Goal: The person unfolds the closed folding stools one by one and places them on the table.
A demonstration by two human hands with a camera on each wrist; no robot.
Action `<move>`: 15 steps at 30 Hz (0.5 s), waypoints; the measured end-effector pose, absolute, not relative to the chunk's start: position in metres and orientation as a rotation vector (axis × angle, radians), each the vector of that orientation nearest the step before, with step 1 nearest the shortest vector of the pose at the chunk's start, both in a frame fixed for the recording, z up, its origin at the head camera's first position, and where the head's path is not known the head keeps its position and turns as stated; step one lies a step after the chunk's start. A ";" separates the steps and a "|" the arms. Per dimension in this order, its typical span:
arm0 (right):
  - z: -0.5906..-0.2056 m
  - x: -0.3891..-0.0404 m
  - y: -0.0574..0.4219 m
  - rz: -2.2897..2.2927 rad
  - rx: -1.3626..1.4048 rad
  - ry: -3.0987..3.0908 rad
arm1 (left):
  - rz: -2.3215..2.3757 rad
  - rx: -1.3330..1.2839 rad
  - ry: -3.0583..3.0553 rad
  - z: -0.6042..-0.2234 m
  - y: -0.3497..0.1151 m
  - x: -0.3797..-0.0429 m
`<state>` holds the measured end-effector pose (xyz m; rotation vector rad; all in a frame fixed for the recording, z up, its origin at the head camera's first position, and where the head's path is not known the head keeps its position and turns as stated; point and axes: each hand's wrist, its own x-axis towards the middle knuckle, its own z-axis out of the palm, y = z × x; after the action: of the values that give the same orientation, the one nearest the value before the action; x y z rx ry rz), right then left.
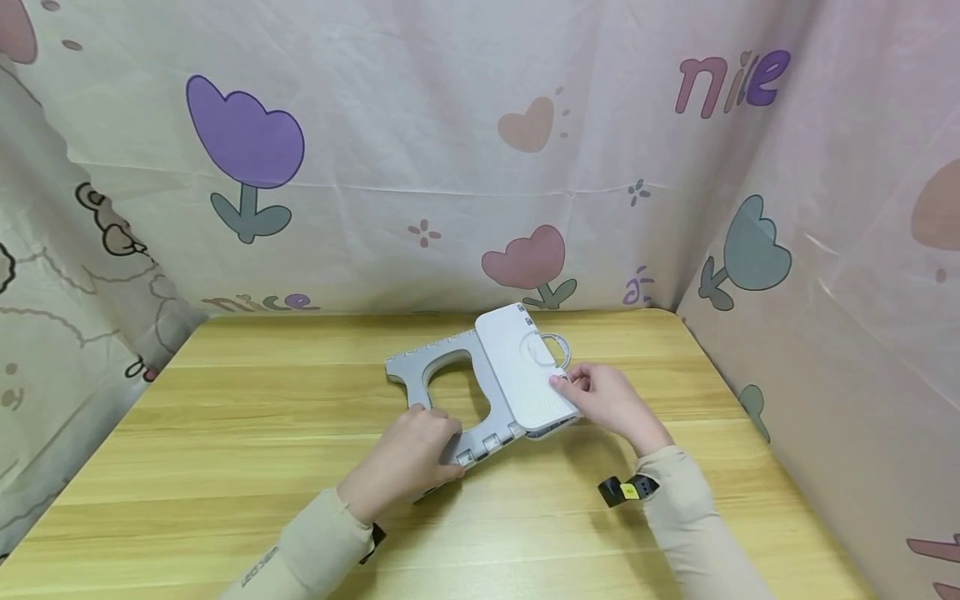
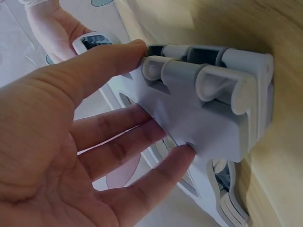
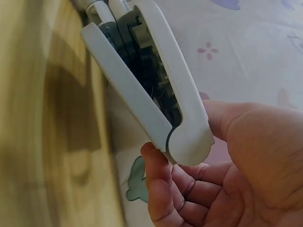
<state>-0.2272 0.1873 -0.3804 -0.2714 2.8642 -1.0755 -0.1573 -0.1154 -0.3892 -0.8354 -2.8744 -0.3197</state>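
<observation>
A folding step stool (image 1: 528,371) of white and grey plastic is tilted over the wooden table, its white top panel folded partway against the grey leg frame (image 1: 493,392). My left hand (image 1: 408,454) grips the near end of that frame, thumb on one side and fingers on the other. In the left wrist view, hinge knuckles line the grey end piece (image 2: 199,109) close to the thumb. With my right hand (image 1: 609,402) I pinch the right edge of the top panel, just below a carry handle (image 1: 564,348). The right wrist view shows two white panels (image 3: 130,85) meeting in a narrow V.
The stool is over the middle of a wood-grain table (image 1: 247,417). A printed curtain (image 1: 390,150) hangs behind the table's far edge and along both sides. A black strap (image 1: 628,490) is round the right wrist.
</observation>
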 end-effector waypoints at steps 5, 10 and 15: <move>-0.368 -0.222 0.187 -1.110 -0.305 2.893 | -0.353 -0.876 -2.817 -0.392 -0.118 -0.159; -0.355 -0.214 0.186 -1.157 -0.331 2.917 | -0.407 -0.896 -2.784 -0.391 -0.121 -0.157; -0.342 -0.205 0.183 -1.183 -0.330 2.957 | -0.462 -0.907 -2.746 -0.392 -0.124 -0.155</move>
<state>-0.2052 0.1833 -0.3425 -0.3298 2.9570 -1.1831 -0.1550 -0.1240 -0.3921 -0.9072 -2.7457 -0.4618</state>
